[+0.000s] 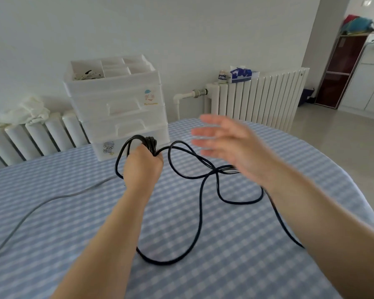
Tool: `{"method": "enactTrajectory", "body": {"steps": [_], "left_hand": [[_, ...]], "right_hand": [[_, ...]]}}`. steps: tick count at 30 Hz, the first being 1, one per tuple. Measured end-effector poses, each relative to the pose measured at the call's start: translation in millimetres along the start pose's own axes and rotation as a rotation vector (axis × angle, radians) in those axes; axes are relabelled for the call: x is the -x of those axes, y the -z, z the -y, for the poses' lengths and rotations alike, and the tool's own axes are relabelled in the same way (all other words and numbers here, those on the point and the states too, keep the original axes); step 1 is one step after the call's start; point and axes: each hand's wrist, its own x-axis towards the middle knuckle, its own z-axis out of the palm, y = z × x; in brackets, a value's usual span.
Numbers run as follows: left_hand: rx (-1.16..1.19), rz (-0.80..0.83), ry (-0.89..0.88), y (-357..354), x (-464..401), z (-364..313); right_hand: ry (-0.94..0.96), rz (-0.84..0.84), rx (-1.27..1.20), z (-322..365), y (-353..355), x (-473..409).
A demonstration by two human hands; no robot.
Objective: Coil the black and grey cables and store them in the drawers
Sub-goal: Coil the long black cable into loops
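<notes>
My left hand (141,165) is closed around a bundle of black cable loops held upright above the table. The rest of the black cable (201,193) trails off in loose loops across the checked tablecloth, partly under my right forearm. My right hand (231,145) hovers to the right of the bundle, blurred, fingers spread and holding nothing. A grey cable (37,207) lies on the cloth at the left, running toward the near left edge. The white drawer unit (119,104) stands at the back of the table behind my left hand, all its drawers closed.
The table (268,266) wears a blue and white checked cloth. The drawer unit's top tray (89,72) holds small items. Radiators (257,98) line the wall behind, one with a tissue box (241,75) on it, the other with a white cloth (24,113).
</notes>
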Motion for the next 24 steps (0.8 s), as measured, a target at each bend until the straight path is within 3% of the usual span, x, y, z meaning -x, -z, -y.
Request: {"method": "enactTrajectory", "body": {"steps": [2,5,7,10,13,16,19,22,24], "left_hand": [[-0.003,-0.016,-0.044,3,-2,-2],[0.054,0.047,0.035,15,-8,-5],[0.302,0.158,0.126,23,-7,-6],[0.748,0.477,0.182,30,0,-3],[0.993,0.778,0.275,33,-5,0],[1.058,0.929,0.274,34,-8,-1],[1.131,0.991,0.296,28,-3,-3],[1.175,0.952,0.31,26,0,-11],[1.103,0.879,0.263,26,2,-16]], "right_hand": [[0.019,0.102,0.081,-16,-45,1],[0.168,0.076,0.237,-54,-90,-4],[0.318,0.014,0.402,-76,-97,-14],[0.444,-0.109,0.646,-96,-95,-23],[0.418,-0.287,0.769,-104,-79,-27],[0.22,-0.225,0.584,-96,-56,-27],[0.037,-0.265,0.337,-91,-55,-23],[0.17,-0.556,0.453,-92,-65,-21],[0.141,-0.616,0.522,-92,-66,-22]]}}
